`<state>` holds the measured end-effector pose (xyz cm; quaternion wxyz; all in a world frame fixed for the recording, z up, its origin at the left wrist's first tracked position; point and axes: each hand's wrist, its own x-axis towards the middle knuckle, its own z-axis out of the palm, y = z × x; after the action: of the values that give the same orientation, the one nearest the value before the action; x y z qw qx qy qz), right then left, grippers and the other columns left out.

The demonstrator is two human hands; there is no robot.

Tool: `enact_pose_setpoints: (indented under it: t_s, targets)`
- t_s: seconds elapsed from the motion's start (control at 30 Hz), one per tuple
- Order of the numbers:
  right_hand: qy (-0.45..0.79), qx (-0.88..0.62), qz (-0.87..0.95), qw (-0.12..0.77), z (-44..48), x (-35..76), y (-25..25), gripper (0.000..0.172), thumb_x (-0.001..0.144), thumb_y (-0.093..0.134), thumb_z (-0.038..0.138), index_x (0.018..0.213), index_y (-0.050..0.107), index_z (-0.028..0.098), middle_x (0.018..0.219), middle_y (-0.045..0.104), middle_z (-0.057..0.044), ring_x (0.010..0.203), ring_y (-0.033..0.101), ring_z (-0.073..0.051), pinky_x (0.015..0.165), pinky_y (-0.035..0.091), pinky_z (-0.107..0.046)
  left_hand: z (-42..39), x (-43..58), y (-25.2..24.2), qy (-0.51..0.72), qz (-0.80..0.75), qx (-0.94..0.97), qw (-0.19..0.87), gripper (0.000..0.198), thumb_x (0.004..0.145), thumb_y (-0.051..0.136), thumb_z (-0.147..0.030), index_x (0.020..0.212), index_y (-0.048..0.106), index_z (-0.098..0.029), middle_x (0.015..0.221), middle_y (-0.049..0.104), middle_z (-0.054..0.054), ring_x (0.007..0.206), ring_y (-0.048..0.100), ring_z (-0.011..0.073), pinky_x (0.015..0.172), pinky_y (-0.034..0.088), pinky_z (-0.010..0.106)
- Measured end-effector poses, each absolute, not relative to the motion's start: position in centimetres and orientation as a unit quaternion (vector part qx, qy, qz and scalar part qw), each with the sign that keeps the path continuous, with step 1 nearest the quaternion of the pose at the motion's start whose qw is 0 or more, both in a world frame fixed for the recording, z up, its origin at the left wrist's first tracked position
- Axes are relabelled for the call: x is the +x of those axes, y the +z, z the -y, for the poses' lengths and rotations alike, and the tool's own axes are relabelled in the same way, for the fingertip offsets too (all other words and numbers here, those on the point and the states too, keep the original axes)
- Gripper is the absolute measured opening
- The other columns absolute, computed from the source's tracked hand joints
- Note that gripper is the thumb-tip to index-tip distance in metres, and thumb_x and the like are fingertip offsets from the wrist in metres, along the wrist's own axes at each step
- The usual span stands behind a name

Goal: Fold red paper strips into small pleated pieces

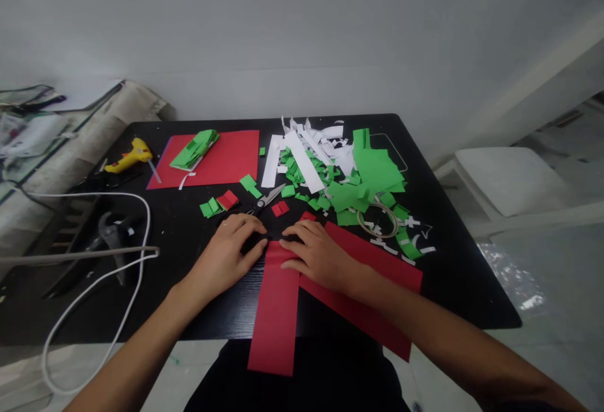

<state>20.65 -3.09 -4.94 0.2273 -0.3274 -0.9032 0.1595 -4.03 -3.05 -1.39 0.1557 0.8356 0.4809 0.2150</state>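
Red strip (274, 317) lay at your hands, the right hand (325, 256) over its far end, the left hand (230, 247) just beside; whether either pinched it was unclear. Its near end overhung the surface (457, 292). Small red pieces (280, 209) beyond seemed already folded; the strip's long remainder looked unworked.

The red strip (274, 317) was smooth, matt paper; the tabletop (231, 308) had a grained, slightly glossy finish; the scissor blades (274, 194) looked metallic, the glue gun (126, 160) plastic.
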Motion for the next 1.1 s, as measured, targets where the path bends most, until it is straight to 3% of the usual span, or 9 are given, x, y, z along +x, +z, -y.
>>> enact_pose_setpoints:
  t_s: [0.2,0.3,0.43,0.5,0.6,0.7,0.87,1.03,1.1]
  targets:
    - [0.310,-0.330,0.816,0.359,2.9,20.8,-4.5,0.014,0.096,0.074,0.029,0.103,0.077,0.017,0.112,0.076,-0.012,0.106,0.070,-0.025,0.098,0.056,-0.044,2.3,-2.4,-0.3,0.255,-0.503,0.775,0.285,0.025,0.103,0.057,-0.040,0.113,0.068,-0.020,0.110,0.073,0.007,0.103,0.068,0.0239,0.093,0.052,0.038]
    - [0.450,-0.380,0.701,0.402,2.4,20.9,-3.5,0.017,0.092,0.078,0.030,0.107,0.077,0.023,0.106,0.080,-0.006,0.098,0.074,-0.022,0.093,0.058,-0.040,1.3,-1.8,0.0,0.296,-0.524,0.687,0.407,0.035,0.105,0.050,-0.049,0.109,0.070,-0.020,0.107,0.074,0.007,0.100,0.069,0.0225,0.093,0.052,0.037]
    - [0.611,-0.406,0.506,0.452,1.5,21.4,-2.6,0.028,0.082,0.084,0.033,0.107,0.075,0.024,0.104,0.080,-0.004,0.096,0.075,-0.021,0.093,0.060,-0.040,0.2,-0.5,-0.4,0.314,-0.508,0.510,0.618,0.043,0.100,0.058,-0.058,0.102,0.074,-0.018,0.095,0.075,0.007,0.083,0.068,0.0179,0.075,0.055,0.029]
    - [0.644,-0.413,0.439,0.472,1.1,21.7,-2.4,0.036,0.077,0.087,0.033,0.110,0.074,0.026,0.104,0.079,-0.003,0.095,0.075,-0.020,0.094,0.060,-0.040,0.1,0.4,-0.5,0.298,-0.512,0.400,0.699,0.038,0.097,0.064,-0.053,0.100,0.076,-0.017,0.088,0.074,0.006,0.072,0.066,0.0144,0.065,0.053,0.024]
    - [0.648,-0.424,0.382,0.505,0.9,22.0,-2.3,0.049,0.069,0.092,0.029,0.113,0.071,0.027,0.105,0.078,-0.001,0.095,0.074,-0.020,0.094,0.059,-0.038,0.1,1.7,-0.2,0.279,-0.471,0.288,0.786,0.029,0.098,0.068,-0.040,0.099,0.076,-0.012,0.084,0.075,0.008,0.069,0.068,0.0143,0.069,0.056,0.025]
    - [0.641,-0.434,0.362,0.520,0.9,22.0,-2.1,0.058,0.065,0.094,0.028,0.117,0.069,0.027,0.101,0.078,0.000,0.091,0.074,-0.020,0.090,0.060,-0.037,0.3,2.4,-0.1,0.260,-0.413,0.242,0.839,0.025,0.101,0.064,-0.033,0.101,0.075,-0.010,0.081,0.075,0.008,0.066,0.068,0.0137,0.073,0.059,0.025]
    - [0.653,-0.441,0.339,0.513,1.0,21.9,-1.8,0.063,0.062,0.095,0.028,0.119,0.067,0.028,0.095,0.079,0.001,0.084,0.074,-0.021,0.085,0.061,-0.039,0.8,2.3,-1.3,0.244,-0.351,0.259,0.866,0.037,0.101,0.063,-0.048,0.109,0.072,-0.012,0.075,0.072,0.006,0.057,0.066,0.0146,0.057,0.057,0.025]
    - [0.668,-0.436,0.325,0.507,1.0,21.8,-1.9,0.052,0.060,0.097,0.027,0.106,0.071,0.025,0.099,0.079,0.001,0.087,0.073,-0.018,0.083,0.060,-0.032,1.3,2.4,-2.9,0.221,-0.305,0.287,0.881,0.052,0.086,0.074,-0.064,0.093,0.069,-0.012,0.063,0.065,0.002,0.044,0.055,0.0114,0.035,0.039,0.018]
    - [0.679,-0.438,0.318,0.496,1.1,21.8,-1.9,0.051,0.060,0.097,0.028,0.104,0.071,0.024,0.093,0.077,0.002,0.076,0.070,-0.015,0.070,0.058,-0.027,1.4,2.6,-3.1,0.218,-0.282,0.301,0.884,0.054,0.085,0.074,-0.066,0.087,0.069,-0.013,0.059,0.060,0.000,0.045,0.052,0.0103,0.036,0.038,0.017]
